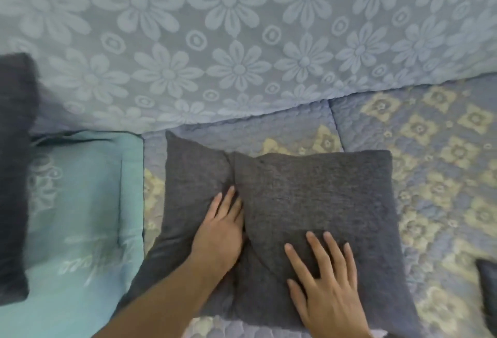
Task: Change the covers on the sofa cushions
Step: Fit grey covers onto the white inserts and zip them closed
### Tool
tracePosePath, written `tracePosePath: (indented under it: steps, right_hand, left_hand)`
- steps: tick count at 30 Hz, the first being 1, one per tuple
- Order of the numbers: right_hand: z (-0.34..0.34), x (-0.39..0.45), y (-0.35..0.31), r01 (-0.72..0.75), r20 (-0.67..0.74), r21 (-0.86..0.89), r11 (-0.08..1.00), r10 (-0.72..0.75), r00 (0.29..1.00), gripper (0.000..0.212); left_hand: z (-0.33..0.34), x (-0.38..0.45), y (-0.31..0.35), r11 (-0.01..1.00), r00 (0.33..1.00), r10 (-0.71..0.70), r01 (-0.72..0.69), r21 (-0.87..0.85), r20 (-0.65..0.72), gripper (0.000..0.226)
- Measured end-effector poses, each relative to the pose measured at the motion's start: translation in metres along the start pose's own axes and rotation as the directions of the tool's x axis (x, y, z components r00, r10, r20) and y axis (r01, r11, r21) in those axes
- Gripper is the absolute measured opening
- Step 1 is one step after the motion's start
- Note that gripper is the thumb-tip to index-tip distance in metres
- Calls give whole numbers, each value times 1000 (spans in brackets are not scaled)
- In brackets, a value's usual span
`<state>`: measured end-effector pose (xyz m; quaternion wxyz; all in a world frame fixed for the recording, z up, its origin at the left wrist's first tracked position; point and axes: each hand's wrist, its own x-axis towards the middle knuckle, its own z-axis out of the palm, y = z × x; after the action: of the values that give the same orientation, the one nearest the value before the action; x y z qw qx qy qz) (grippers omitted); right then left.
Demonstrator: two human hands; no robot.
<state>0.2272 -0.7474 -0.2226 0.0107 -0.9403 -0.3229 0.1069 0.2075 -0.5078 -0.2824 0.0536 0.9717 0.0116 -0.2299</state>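
The dark grey cushion (309, 203) lies flat on the quilted seat (435, 155) of the sofa, and a deep fold runs down its left third, so the fabric beyond the crease looks slack — whether it is loose cover or the pad itself cannot be told. The left hand (219, 233) lies along that crease with fingers straight, its fingertips partly sunk in the fold. The right hand (324, 278) rests flat on the cushion's near half, fingers spread wide, holding nothing. The cushion's near edge is cut off by the forearms and the frame's lower border. To the left a turquoise cushion (86, 216) with pale, unreadable lettering lies just beside it; another dark cushion (13, 176) is blurred at the left edge, and a dark corner (488, 284) pokes in at the right — too little shows to name it. Bare quilt lies open to the right, bounded behind by the flowered backrest (242, 42).
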Motion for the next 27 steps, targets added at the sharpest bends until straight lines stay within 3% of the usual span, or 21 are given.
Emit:
tracePosePath:
  steps: [2, 5, 8, 11, 13, 15, 17, 18, 21, 23, 27]
  right_hand:
    - [-5, 36, 1, -16, 90, -29, 999, 19, 996, 56]
    - [-14, 111, 16, -111, 99, -96, 989, 120, 988, 60]
    - [-11, 111, 24, -150, 162, -60, 987, 157, 974, 65]
    - [-4, 20, -20, -76, 242, 88, 993, 52, 969, 60]
    - [-8, -18, -30, -53, 337, 134, 990, 5, 942, 58]
    - [-16, -10, -17, -46, 260, 99, 994, 18, 965, 63]
    - [-35, 14, 3, -32, 185, 72, 997, 18, 983, 68]
    - [-41, 23, 13, -14, 169, 79, 997, 0, 986, 67]
    - [-36, 17, 35, 58, 185, 59, 997, -68, 980, 56]
    - [-22, -14, 41, 81, 202, 44, 996, -88, 975, 48]
    - [18, -40, 35, -89, 202, 84, 992, 71, 977, 54]
  left_hand:
    - [-23, 55, -6, 985, 989, -150, 147, 93, 21, 61]
    - [-62, 86, -8, 940, 947, -318, 311, 142, 31, 64]
    - [-49, 14, -25, 965, 961, -261, 260, -18, -96, 68]
    - [-10, -117, -21, 976, 980, -198, 197, -90, -1, 69]
    - [-1, -163, 3, 972, 981, -190, 192, -137, 24, 70]
    - [-21, -156, 25, 966, 983, -182, 175, -192, -18, 59]
    - [-56, -120, 46, 969, 975, -108, 59, -239, -197, 45]
    - [-69, -100, 54, 974, 977, -48, -1, -228, -209, 42]
    - [-55, -66, 69, 980, 1000, -17, 21, -199, 26, 53]
    - [-20, -79, 79, 990, 969, -2, 36, -135, 246, 67]
    - [20, -74, 81, 993, 965, 31, -1, -115, 261, 83]
